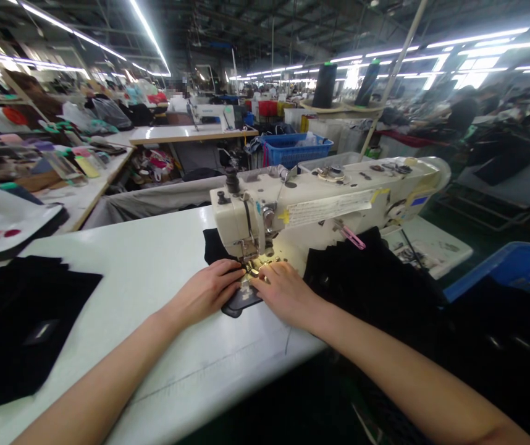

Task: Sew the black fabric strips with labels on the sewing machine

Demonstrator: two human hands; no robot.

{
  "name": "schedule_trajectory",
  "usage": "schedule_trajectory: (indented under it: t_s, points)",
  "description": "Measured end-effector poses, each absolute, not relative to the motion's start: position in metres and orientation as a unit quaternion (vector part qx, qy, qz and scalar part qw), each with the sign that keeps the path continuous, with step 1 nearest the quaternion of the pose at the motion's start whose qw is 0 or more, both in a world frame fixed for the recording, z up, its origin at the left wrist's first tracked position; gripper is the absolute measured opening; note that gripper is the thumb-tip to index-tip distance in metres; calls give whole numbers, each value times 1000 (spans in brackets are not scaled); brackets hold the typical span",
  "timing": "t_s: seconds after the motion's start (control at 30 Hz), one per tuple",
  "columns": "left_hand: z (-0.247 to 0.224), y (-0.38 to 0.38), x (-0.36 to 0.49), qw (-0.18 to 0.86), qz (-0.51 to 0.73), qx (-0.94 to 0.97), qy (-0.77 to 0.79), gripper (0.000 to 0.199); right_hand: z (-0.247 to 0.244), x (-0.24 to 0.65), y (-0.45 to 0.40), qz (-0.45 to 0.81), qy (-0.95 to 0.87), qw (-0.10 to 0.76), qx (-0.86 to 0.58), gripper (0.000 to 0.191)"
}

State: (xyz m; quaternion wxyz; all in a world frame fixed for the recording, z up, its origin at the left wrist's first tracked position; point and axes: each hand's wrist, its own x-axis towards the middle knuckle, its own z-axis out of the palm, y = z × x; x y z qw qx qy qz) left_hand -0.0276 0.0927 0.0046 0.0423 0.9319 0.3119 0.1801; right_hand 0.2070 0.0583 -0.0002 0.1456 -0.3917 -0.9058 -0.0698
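Head view: one small black fabric piece (239,301) is pressed flat under one sewing machine (320,204) by two hands, left hand (212,289) and right hand (283,292), fingers extended; one black stack (19,327) is seen leftward.

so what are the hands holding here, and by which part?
Neither lifts anything. The left hand and right hand press flat on a small dark fabric piece, one on each side, at the sewing machine needle.
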Motion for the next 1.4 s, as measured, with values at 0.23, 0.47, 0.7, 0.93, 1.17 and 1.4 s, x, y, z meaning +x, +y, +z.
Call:
schedule_trajectory:
  t_s: [0.23, 0.47, 0.7, 0.93, 1.17, 1.4]
  points:
    - [2, 92, -27, 38, 192, 927, 320, 34, 1, 206, 31, -77, -923, 149, -347, 12]
    - [3, 94, -26, 43, 192, 925, 324, 34, -5, 205, 16, -78, -927, 154, -332, 13]
    - [4, 94, -26, 30, 187, 925, 330, 34, -7, 206, 17, -63, -927, 162, -332, 12]
    - [2, 95, -26, 22, 200, 922, 330, 34, -10, 206, 17, -60, -926, 167, -333, 14]
    - [1, 96, -27, 33, 209, 922, 325, 34, -9, 206, 15, -66, -926, 162, -335, 14]
    - [-2, 92, -25, 51, 208, 903, 373, 37, -11, 205, 16, -63, -926, 165, -333, 17]
